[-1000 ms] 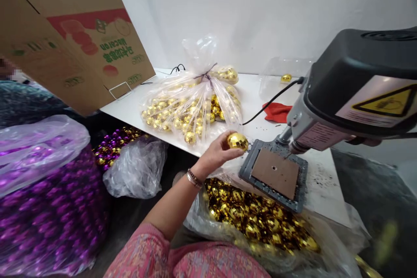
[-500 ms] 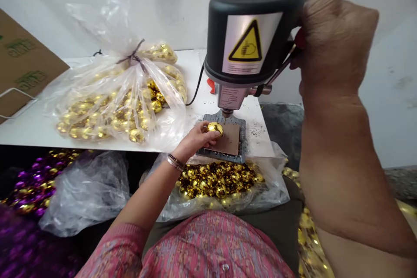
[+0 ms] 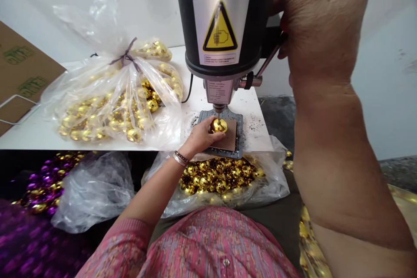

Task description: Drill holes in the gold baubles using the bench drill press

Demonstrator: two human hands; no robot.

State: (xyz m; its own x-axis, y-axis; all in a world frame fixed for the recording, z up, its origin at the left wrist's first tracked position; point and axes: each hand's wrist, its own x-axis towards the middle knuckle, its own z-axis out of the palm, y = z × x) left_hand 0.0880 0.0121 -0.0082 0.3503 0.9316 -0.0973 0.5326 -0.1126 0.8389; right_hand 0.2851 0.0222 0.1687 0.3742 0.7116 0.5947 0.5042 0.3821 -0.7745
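A black bench drill press [image 3: 224, 21] with a yellow warning sign stands on the white table. My left hand [image 3: 203, 134] holds a shiny gold ball [image 3: 219, 126] between thumb and fingers, over a brown board [image 3: 230, 137] on the drill's grey base [image 3: 240, 139]. The drill bit [image 3: 219, 115] comes down at the top of the ball; whether it has entered the ball I cannot tell. At upper right my right hand [image 3: 321, 21] is closed around the drill's feed lever [image 3: 269, 61], its grip mostly hidden by the hand.
A tied clear bag of gold balls [image 3: 107, 108] lies on the table's left. Below the table edge, an open plastic bag [image 3: 273, 186] holds more gold balls [image 3: 221, 178]. Purple and gold balls [image 3: 45, 178] sit at lower left. A cardboard box [image 3: 26, 65] stands far left; shavings dot the table.
The gold ball in my left hand has moved from beside the drill's axis to directly under the bit. My right hand stays on the lever. The whole view has shifted slightly.
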